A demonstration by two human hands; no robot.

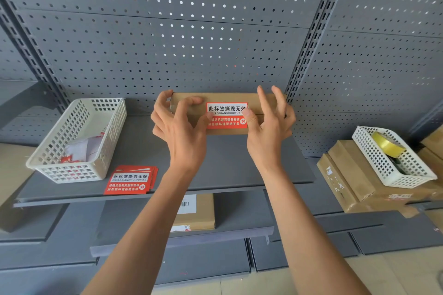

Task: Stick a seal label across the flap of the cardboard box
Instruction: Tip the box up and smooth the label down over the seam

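Observation:
A brown cardboard box [184, 100] lies on the grey shelf [230, 163] against the pegboard. A red and white seal label [226, 115] sits across its flap seam, folded over the front edge. My left hand [178, 124] grips the box's left end, thumb touching the label's left edge. My right hand [268, 124] holds the right end, its thumb pressing the label's right side while the fingers spread over the top. A stack of spare seal labels [130, 179] lies at the shelf's front left.
A white mesh basket [79, 139] with peeled backing paper stands at the left. To the right, a second white basket [393, 158] with a yellow tape roll [387, 143] rests on stacked cardboard boxes [354, 179]. Another labelled box [196, 211] lies on the lower shelf.

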